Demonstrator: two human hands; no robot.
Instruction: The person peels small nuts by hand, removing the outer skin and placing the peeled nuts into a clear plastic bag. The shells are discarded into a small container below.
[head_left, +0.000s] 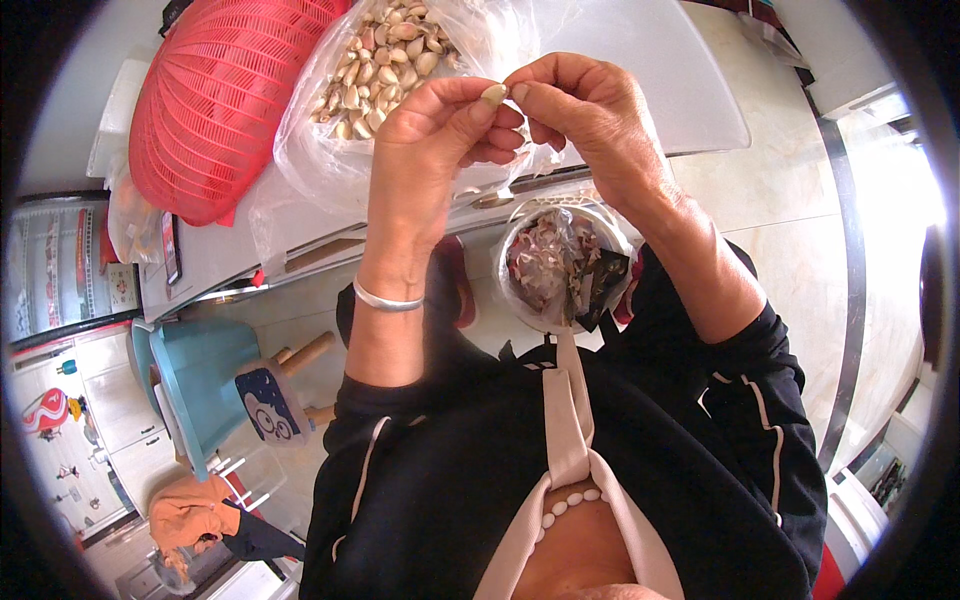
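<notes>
My left hand (442, 124), with a silver bangle at the wrist, pinches a pale garlic clove (493, 94) between thumb and forefinger. Thumb and forefinger of my right hand (592, 112) close on the clove's right end; whether a bit of skin lies between them is too small to tell. Just behind the left hand, a clear plastic bag (304, 142) lies spread on the table, holding many unpeeled garlic cloves (386, 71). Below the hands, between my legs, stands a lined bucket (501, 274) with papery garlic skins (544, 259) and a dark wrapper in it.
A red plastic basket (217, 105) lies tipped beside the bag on the white table (660, 67). A phone (172, 247) rests near the table's left edge. To the left are a blue plastic chair (202, 375), a small wooden stool (270, 401) and a person in orange (191, 514).
</notes>
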